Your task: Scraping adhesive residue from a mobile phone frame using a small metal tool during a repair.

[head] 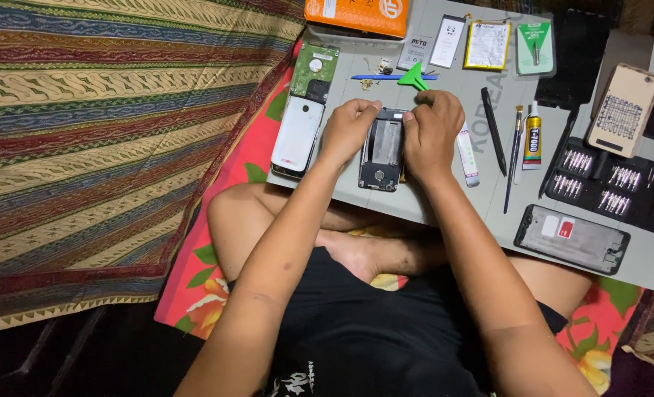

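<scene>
Opened phone [382, 151]: lies flat on the grey work mat [444, 198], back cover off, long axis running away from the person; camera end far, bottom end toward the lap.
Left hand [349, 131]: fingers curled, gripping the phone's upper left edge.
Right hand [431, 131]: fingers bent, pinching at the phone's top right corner.
White back cover [297, 136]: just left of the phone, parallel to it.
Hard drive [314, 71]: beyond the cover, circuit side up.
Screwdriver bit case [612, 184]: open, black, rows of metal bits inside.
Glue tube [533, 137]: right of the hands, nozzle pointing away.
Spare phone frame [571, 239]: near right edge, lying crosswise.
Green triangular pick [413, 78]: beyond the hands.
</scene>
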